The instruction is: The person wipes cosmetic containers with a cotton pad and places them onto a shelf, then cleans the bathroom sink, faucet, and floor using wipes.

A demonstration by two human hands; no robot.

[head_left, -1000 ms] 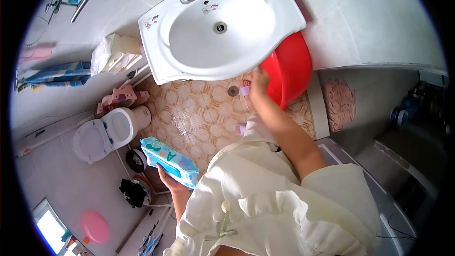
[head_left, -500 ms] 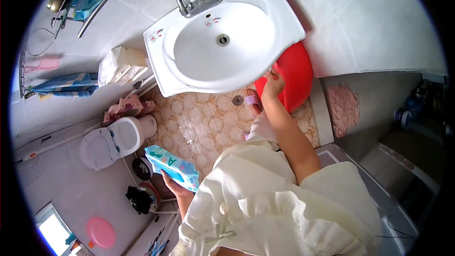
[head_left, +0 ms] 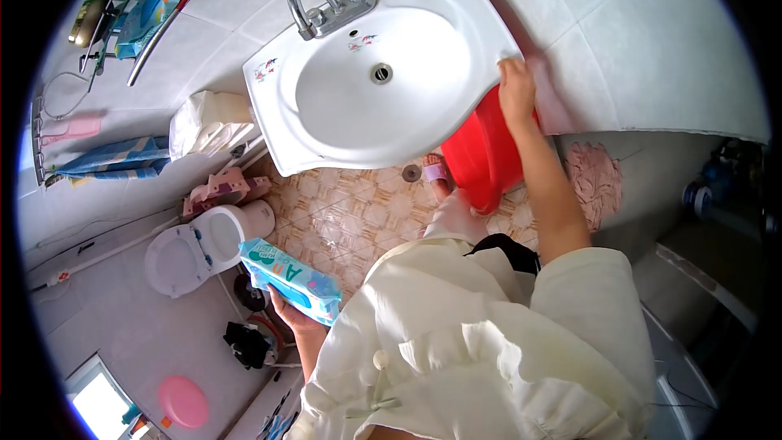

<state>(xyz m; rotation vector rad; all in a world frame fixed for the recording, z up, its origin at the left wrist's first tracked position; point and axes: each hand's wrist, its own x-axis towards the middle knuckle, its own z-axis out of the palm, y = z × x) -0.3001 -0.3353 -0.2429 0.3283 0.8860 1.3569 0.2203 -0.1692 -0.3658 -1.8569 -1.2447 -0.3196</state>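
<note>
My left hand [head_left: 295, 315] is closed around a blue pack of wet wipes [head_left: 292, 279], low on the left by my body. At the right front corner of the white sink [head_left: 269, 134], my right hand [head_left: 516, 91] has its fingers curled together against the rim. What those fingers hold, if anything, is hidden. Just below that hand, a red plastic basin [head_left: 486, 159] stands tilted under the sink's edge.
A chrome faucet [head_left: 330, 12] rises from the sink's back. A toilet [head_left: 213, 238] with its lid up and a pink stool [head_left: 224, 189] stand at left. A crumpled pink cloth [head_left: 593, 186] lies at right. My sandalled foot [head_left: 436, 169] is on the tiled floor.
My right hand has moved up and right, from the sink's front edge to its right corner. The red basin appears shifted and turned. My left hand still holds the pack.
</note>
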